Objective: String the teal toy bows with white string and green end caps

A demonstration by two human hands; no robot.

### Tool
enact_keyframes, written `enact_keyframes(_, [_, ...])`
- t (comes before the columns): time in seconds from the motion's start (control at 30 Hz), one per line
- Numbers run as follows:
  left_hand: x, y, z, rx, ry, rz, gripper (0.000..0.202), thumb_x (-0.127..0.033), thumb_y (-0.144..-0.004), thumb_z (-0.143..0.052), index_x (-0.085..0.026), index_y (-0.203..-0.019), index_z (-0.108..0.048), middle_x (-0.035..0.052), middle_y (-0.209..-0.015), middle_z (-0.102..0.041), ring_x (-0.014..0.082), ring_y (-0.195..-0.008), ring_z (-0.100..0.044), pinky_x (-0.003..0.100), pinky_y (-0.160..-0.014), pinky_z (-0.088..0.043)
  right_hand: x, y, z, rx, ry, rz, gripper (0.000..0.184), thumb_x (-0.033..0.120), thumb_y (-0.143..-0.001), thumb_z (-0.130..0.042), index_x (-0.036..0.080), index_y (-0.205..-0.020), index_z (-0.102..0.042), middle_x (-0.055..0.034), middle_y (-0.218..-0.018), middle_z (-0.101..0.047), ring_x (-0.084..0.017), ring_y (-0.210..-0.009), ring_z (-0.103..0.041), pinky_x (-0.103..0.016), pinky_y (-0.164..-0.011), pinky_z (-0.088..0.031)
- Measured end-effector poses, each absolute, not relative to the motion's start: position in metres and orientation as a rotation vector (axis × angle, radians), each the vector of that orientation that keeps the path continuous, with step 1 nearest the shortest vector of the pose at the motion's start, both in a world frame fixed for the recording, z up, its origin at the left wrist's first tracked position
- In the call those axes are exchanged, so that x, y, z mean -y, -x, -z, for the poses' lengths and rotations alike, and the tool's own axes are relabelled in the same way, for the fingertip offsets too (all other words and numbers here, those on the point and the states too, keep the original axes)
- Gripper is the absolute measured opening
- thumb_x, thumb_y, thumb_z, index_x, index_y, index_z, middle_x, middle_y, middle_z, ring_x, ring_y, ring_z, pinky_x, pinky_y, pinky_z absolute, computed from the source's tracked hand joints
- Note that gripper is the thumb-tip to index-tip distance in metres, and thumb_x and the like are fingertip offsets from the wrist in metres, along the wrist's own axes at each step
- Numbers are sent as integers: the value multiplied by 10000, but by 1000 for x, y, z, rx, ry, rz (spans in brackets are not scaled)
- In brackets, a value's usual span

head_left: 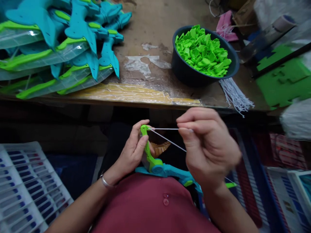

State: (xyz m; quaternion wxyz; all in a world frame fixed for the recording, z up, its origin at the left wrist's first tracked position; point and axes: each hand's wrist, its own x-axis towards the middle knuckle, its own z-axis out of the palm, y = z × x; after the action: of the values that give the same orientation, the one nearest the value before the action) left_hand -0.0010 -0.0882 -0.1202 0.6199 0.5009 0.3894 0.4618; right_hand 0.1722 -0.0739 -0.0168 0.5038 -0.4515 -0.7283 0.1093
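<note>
My left hand [133,147] is closed around the lime-green tip of a teal-and-green plastic toy bow [167,170]. The bow lies across my lap, against the maroon shirt. A white string [167,128] runs from the green tip toward my right hand [209,145], whose thumb and fingertips pinch it. From the same tip a second stretch of string slants down and passes behind that hand. The bow's far end, with a green tip [230,185], is partly covered by my right wrist.
Similar teal-and-green bows [80,35] are piled on the table's left. A dark bowl [173,64] holds many green plastic pieces [204,51]. Beside it hangs a bundle of white strings [236,95]. A white crate [21,187] stands at left; green foam [284,77] lies at right.
</note>
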Motion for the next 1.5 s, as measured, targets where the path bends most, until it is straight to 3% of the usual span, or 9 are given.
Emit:
enact_keyframes(0.1, [84, 8, 111, -814, -1139, -1109, 201, -260, -1000, -592, -233, -1199, -574, 111, -1448, -514, 105, -736, -694, 278, -700, -598, 73, -174, 31, 1687, 1184, -436, 121, 123, -959, -619, 211, -882, -651, -21, -946, -690, -160, -877, -669, -328, -767, -561])
enact_keyframes(0.2, [83, 11, 103, -766, -1086, -1138, 71, -232, -954, -662, -189, -993, -620, 51, -1092, -653, 112, -723, -653, 265, -704, -572, 72, -173, 45, 1613, 1232, -494, 123, 141, -968, -622, 206, -870, -659, -35, -945, -697, -165, -872, -673, -327, -746, -569])
enact_keyframes(0.27, [86, 10, 100, -777, -1031, -1126, 74, -251, -959, -663, -191, -941, -625, 9, -829, -636, 123, -670, -618, 252, -639, -542, 73, -173, 47, 1596, 1231, -499, 124, 141, -967, -626, 204, -867, -664, -39, -941, -699, -167, -872, -675, -328, -745, -571])
enact_keyframes(0.37, [89, 6, 98, -895, -990, -1136, 100, -271, -975, -652, -196, -911, -638, -17, -691, -600, 121, -627, -584, 243, -620, -513, 77, -175, 43, 1621, 1191, -554, 109, 119, -947, -654, 201, -875, -667, -32, -947, -699, -151, -872, -676, -309, -755, -568])
enact_keyframes(0.57, [90, 0, 93, -976, -1044, -1153, 99, -287, -986, -651, -210, -935, -688, -20, -751, -646, 87, -656, -571, 178, -631, -474, 84, -169, 43, 1828, 1061, -765, 83, 173, -912, -729, 189, -850, -677, -50, -1034, -694, -150, -929, -683, -276, -758, -569])
enact_keyframes(0.77, [90, 1, 92, -846, -923, -1082, 141, -331, -977, -658, -198, -954, -698, 2, -775, -678, 101, -632, -625, 183, -600, -505, 80, -163, 54, 1666, 1193, -878, 136, 262, -892, -762, 190, -860, -650, 32, -766, -633, -91, -669, -595, -214, -601, -495])
enact_keyframes(1.13, [78, 7, 101, -690, -856, -950, 252, -405, -893, -756, -158, -896, -709, 28, -722, -666, 120, -600, -623, 202, -564, -500, 75, -166, 62, 1533, 1161, -1124, 306, 359, -864, -793, 172, -675, -642, 39, -620, -628, -77, -548, -558, -199, -509, -439])
enact_keyframes(1.37, [88, -3, 100, -838, -772, -1059, 235, -348, -956, -670, -166, -815, -627, -20, -606, -571, 95, -535, -530, 195, -526, -444, 83, -171, 55, 1786, 1097, -856, 106, 135, -943, -667, 178, -846, -673, 4, -790, -672, -106, -722, -635, -238, -683, -539])
enact_keyframes(1.5, [84, -5, 92, -789, -718, -1007, 258, -355, -910, -716, -158, -774, -618, -22, -585, -556, 93, -520, -509, 201, -521, -446, 87, -172, 50, 1871, 1068, -658, 142, 85, -971, -581, 188, -967, -679, -68, -1003, -694, -157, -931, -672, -296, -783, -585])
